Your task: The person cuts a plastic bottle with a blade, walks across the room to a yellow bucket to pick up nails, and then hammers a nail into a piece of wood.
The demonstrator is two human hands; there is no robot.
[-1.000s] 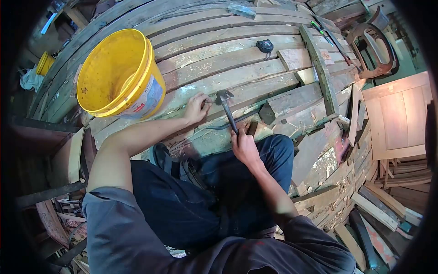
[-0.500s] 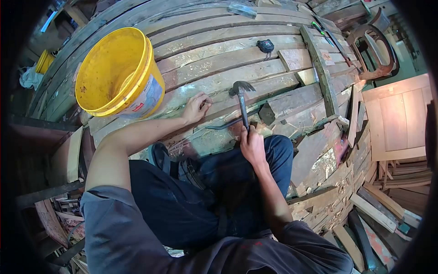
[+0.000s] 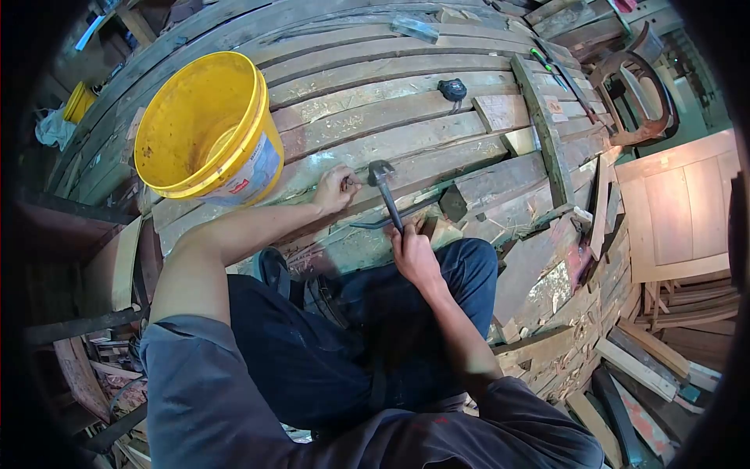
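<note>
In the head view my right hand (image 3: 416,256) is wrapped round the lower handle of a claw hammer (image 3: 388,197). The hammer's dark head sits just to the right of my left hand (image 3: 336,190). That hand rests on the wooden slats (image 3: 363,141) with its fingers curled in a pinch. Whatever the fingertips hold is too small to make out. A dark curved metal bar (image 3: 398,217) lies on the wood behind the hammer handle.
A yellow bucket (image 3: 262,117) stands left of my left hand. Farther back are a black tape measure (image 3: 452,90), a green-handled tool (image 3: 539,56) and a wooden batten (image 3: 544,129) across the slats. A dark wood block (image 3: 469,201) sits right of the hammer.
The hammer has swung left, bringing its head close to my left hand. My right hand has shifted slightly left and down. My left hand stays in nearly the same spot.
</note>
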